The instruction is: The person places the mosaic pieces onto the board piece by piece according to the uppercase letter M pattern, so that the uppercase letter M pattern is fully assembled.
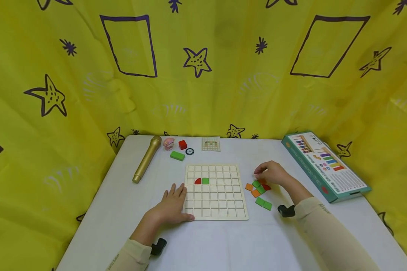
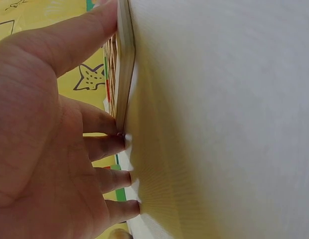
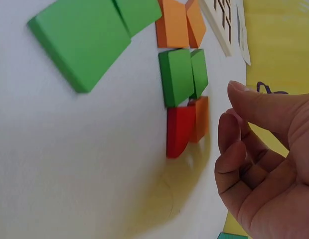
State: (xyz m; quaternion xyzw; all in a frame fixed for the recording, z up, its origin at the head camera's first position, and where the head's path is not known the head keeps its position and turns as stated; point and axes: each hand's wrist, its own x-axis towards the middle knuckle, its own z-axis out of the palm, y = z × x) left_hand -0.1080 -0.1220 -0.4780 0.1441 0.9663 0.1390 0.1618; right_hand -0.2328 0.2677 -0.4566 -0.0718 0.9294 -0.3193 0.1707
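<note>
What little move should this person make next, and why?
My guess: lower the right hand and pinch the loose red piece. That hand hovers close by it with nothing visible in its hold, while the left hand rests against the edge of the board, which is mostly bare.

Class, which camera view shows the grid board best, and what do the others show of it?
The head view, because nearly the whole grid board shows from above. The left wrist view shows mainly its edge, with the left hand against it; the right wrist view, only a corner.
</note>
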